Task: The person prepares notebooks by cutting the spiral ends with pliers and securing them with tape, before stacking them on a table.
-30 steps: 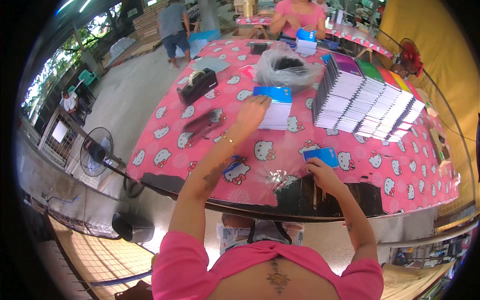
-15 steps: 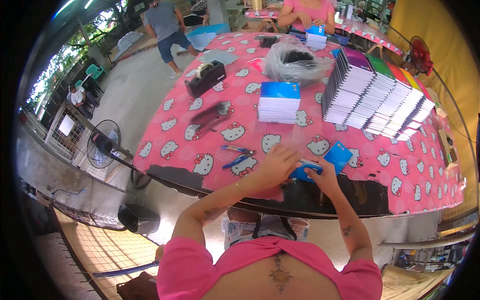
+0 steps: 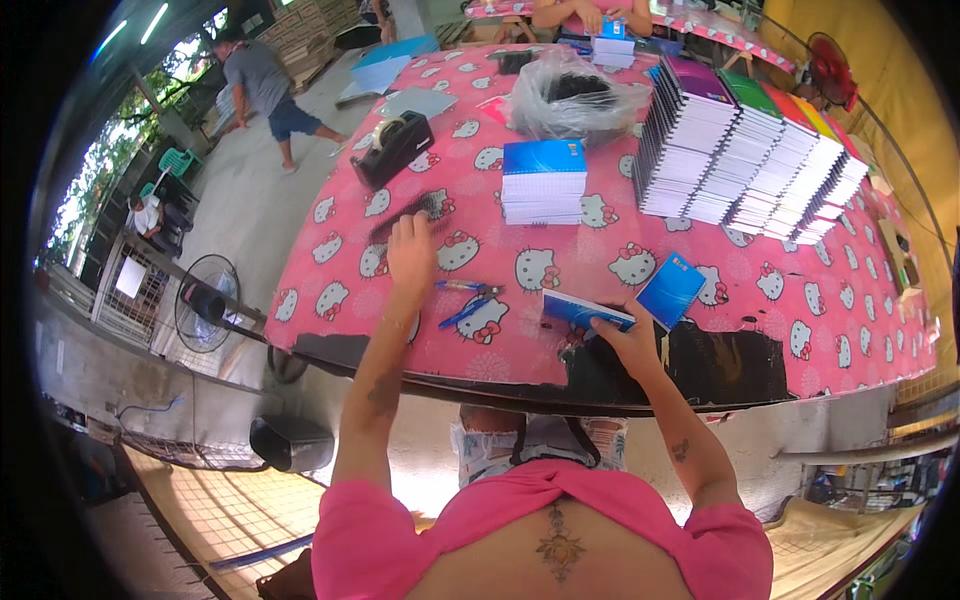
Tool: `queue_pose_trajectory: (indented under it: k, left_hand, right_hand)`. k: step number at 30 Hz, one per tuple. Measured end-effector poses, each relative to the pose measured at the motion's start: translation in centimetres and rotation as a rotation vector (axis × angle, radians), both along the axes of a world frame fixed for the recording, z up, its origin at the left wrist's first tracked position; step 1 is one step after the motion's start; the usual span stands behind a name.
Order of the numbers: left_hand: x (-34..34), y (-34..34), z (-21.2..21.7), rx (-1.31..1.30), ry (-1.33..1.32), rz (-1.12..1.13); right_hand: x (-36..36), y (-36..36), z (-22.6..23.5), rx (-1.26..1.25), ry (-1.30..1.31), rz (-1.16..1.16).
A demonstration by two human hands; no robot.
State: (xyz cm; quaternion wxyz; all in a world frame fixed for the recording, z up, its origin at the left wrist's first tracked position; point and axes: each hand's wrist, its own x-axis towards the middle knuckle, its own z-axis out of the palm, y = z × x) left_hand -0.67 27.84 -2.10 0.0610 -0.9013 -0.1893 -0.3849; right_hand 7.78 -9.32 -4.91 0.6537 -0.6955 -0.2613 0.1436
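Your right hand (image 3: 628,340) clamps blue notebook (image 3: 580,309) near surface's (image 3: 520,365) front edge | your left hand (image 3: 411,262) at black coils (image 3: 392,228), grip unclear | risk: coils may tangle if several snag.

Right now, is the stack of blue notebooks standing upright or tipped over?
Upright: the blue stack has a cover facing up, white page edges layered beneath it.
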Motion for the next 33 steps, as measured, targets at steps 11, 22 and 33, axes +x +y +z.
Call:
queue_pose_trajectory:
  k: [11, 22, 33]
  left_hand:
    - [-1.9, -18.3, -2.0, -1.304, -0.155, -0.712]
    - [-3.3, -15.1, 1.3, -0.700, 0.005, -0.594]
    - [-2.4, -12.9, 1.7, -0.603, 0.068, -0.727]
  right_hand:
    - [0.3, 0.2, 0.3, 0.046, -0.026, 0.107]
    - [1.2, 0.0, -0.7, 0.034, -0.018, 0.132]
    - [1.3, -0.8, -0.3, -0.050, -0.083, 0.165]
